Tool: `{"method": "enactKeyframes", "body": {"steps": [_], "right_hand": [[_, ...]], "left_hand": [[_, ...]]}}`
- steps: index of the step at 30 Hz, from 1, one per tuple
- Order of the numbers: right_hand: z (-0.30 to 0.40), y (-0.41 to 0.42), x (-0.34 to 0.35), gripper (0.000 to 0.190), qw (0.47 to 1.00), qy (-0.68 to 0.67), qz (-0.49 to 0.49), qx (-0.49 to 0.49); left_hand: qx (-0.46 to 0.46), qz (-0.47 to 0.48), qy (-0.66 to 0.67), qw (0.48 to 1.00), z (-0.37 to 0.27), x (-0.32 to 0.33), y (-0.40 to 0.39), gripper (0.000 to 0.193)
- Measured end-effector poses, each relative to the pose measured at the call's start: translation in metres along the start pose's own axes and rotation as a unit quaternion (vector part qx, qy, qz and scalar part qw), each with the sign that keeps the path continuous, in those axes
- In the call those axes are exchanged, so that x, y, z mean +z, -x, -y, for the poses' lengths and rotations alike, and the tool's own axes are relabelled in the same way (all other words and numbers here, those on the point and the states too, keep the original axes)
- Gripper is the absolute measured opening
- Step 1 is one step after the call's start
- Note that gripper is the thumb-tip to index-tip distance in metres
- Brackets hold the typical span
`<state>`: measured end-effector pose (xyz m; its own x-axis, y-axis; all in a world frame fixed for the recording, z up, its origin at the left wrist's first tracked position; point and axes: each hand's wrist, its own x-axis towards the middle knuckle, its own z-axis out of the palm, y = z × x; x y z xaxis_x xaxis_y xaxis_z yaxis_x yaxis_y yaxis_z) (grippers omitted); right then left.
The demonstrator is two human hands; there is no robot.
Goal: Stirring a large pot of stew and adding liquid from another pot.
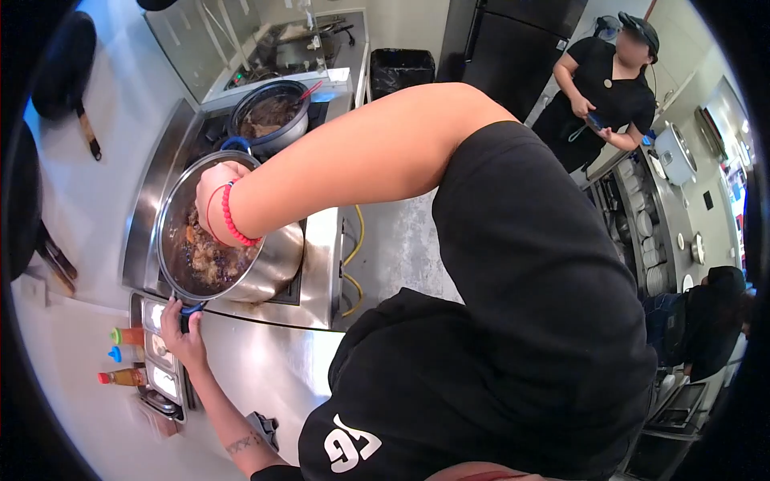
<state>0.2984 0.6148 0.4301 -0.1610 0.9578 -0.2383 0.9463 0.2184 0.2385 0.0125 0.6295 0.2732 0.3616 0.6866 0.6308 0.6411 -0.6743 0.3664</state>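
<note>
A large steel pot [271,264] stands on the stove, with brown, chunky food [213,261] inside. My right hand [219,186], fingers curled, is over the pot's mouth; anything within it is hidden. Red bracelets [228,216] circle that wrist. At the lower side of the rim, my left hand [183,337] has its thumb and fingers around the pot's blue-covered handle [192,309]. Another blue-covered handle [236,143] is on the opposite side. Behind stands a second pot [283,141] of dark food, a red-handled utensil [311,90] leaning in it.
Metal condiment pans [163,355] and squeeze bottles [127,353] lie beside my left hand. Frying pans [66,66] hang on the wall. A yellow hose [360,234] runs beside the stove. One person [607,90] stands at upper right holding a phone; another person [704,324] is at far right.
</note>
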Motion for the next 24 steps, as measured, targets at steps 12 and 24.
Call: {"method": "enactKeyframes", "body": {"steps": [12,24], "right_hand": [[-0.060,-0.068,-0.005,0.036,0.974,0.193,0.107,-0.046],[-0.103,-0.029,-0.075,0.045,0.916,-0.017,0.401,0.019]], "left_hand": [[0.053,-0.010,-0.106,0.993,0.006,-0.001,0.000,0.040],[0.014,-0.026,-0.124,0.992,-0.012,-0.003,-0.005,0.048]]}}
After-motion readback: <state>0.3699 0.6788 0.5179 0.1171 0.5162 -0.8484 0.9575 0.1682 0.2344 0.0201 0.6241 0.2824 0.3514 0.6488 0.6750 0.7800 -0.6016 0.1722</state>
